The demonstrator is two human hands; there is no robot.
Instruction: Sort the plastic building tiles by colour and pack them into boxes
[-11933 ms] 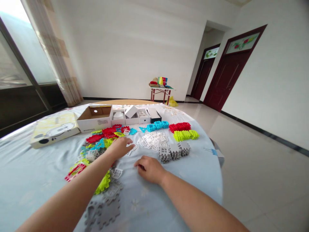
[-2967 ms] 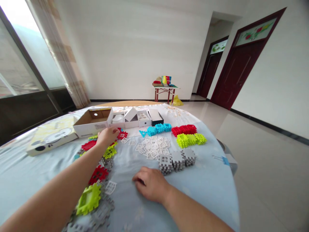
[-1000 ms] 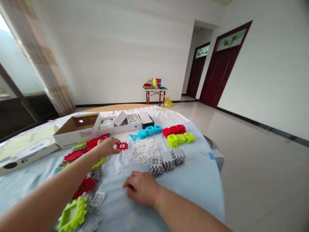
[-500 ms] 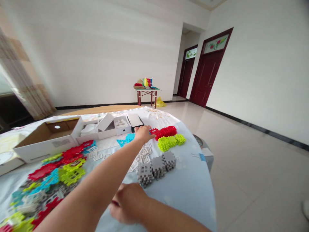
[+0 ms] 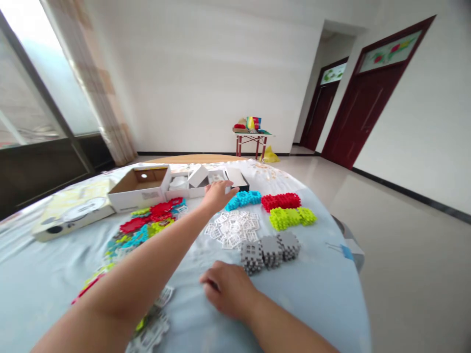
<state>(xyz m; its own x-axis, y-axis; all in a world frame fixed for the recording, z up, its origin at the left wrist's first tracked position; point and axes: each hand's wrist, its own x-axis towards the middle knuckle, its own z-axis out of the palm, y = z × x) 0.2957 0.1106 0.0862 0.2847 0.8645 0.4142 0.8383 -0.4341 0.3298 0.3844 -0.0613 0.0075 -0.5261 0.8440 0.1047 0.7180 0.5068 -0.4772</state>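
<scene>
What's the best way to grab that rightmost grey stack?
The rightmost grey stack is probably best gripped low by its near and far sides, coming from the right: its layers lie flat, and the middle grey stack crowds its left.

Left forearm [image 5: 147, 274], lower left of frame, is showing bare and tapering to a bare left hand [image 5: 218, 196]; right forearm [image 5: 283, 326] and right hand [image 5: 231, 289], lower centre, are matching.

Walls [image 5: 206, 73]: white; black skirting [image 5: 184, 153]. Floor [image 5: 408, 245]: pale, glossy tile. Window [image 5: 62, 78], left: dark frame [image 5: 40, 78], bright daylight; beige patterned curtain [image 5: 101, 93] alongside. Doors [image 5: 368, 108], right: two, dark red, floral glass transoms [image 5: 390, 51]. Small table [image 5: 253, 134] near far wall, reddish legs [image 5: 258, 145]; yellow bag [image 5: 271, 155] on floor beside it. Round table [image 5: 342, 294], foreground: pale blue cloth [image 5: 312, 274].
</scene>
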